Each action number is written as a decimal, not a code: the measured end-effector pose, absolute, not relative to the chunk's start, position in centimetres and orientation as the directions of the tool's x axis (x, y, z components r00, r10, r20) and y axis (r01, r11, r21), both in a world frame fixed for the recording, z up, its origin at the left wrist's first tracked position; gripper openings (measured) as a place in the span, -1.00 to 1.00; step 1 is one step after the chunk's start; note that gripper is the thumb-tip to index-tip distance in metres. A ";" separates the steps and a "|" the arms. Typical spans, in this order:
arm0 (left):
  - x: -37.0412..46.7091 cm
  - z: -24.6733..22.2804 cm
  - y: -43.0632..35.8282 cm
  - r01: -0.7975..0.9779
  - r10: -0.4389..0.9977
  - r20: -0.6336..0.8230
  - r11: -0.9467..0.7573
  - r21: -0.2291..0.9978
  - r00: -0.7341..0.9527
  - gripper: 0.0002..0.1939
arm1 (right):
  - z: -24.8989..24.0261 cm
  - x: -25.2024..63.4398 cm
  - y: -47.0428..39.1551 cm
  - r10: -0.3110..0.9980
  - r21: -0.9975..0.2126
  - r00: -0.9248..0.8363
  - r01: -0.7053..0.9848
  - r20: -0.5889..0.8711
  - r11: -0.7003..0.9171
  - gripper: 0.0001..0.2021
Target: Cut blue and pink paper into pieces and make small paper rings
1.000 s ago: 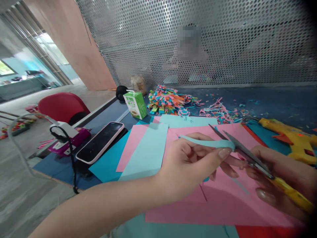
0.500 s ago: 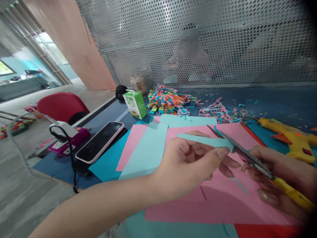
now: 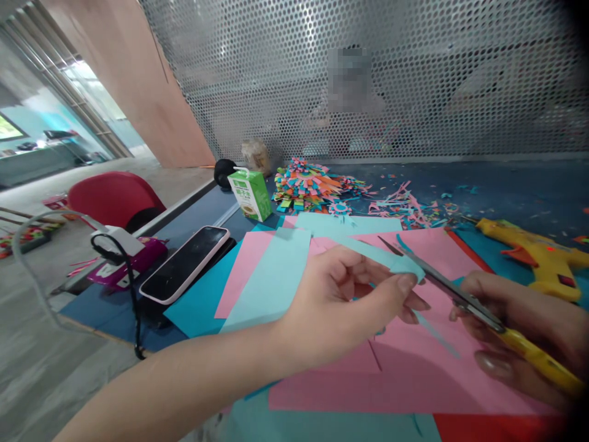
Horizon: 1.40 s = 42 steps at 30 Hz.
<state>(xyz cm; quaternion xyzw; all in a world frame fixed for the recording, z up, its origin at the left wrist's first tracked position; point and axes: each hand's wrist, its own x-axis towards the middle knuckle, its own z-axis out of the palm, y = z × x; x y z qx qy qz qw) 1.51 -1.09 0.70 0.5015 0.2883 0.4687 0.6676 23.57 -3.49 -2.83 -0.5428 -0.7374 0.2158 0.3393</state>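
Scissors (image 3: 481,312) sit gripped in your right hand (image 3: 524,302) above the pink sheet (image 3: 340,396). Over it, your left hand (image 3: 338,313) pinches a pale-blue strip (image 3: 373,252) between thumb and fingers, one end beside the blades. Right of the sheet lies a glue gun (image 3: 536,252).

The left forearm (image 3: 184,380) is bare along its visible length, with a smooth outline that narrows toward a bare wrist (image 3: 280,337). The left hand (image 3: 340,307) is bare, with slim fingers. The left thumbnail (image 3: 407,282) has a glossy surface. The right hand (image 3: 510,313) is bare where visible; the right thumbnail (image 3: 497,364) is likewise glossy. Dark shading obscures the right wrist.
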 end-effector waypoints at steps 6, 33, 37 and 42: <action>1.7 0.7 -1.0 -0.409 0.922 0.148 0.012 0.913 0.357 -0.62 | -2.1 22.5 -4.1 0.957 -0.743 -0.127 0.607 0.260 0.282 -0.52; 1.4 1.3 -1.1 -0.415 0.922 0.151 0.011 0.910 0.356 -0.68 | -2.1 22.4 -4.3 0.990 -0.834 -0.067 0.533 0.127 0.143 -0.49; 1.3 1.4 -1.0 -0.403 0.926 0.152 0.000 0.915 0.345 -0.67 | -2.0 23.0 -4.1 0.983 -0.823 -0.140 0.539 0.123 0.180 -0.62; 1.3 1.4 -1.0 -0.390 0.931 0.148 -0.007 0.921 0.333 -0.65 | -2.1 23.6 -4.0 0.975 -0.808 -0.201 0.556 0.099 0.196 -0.70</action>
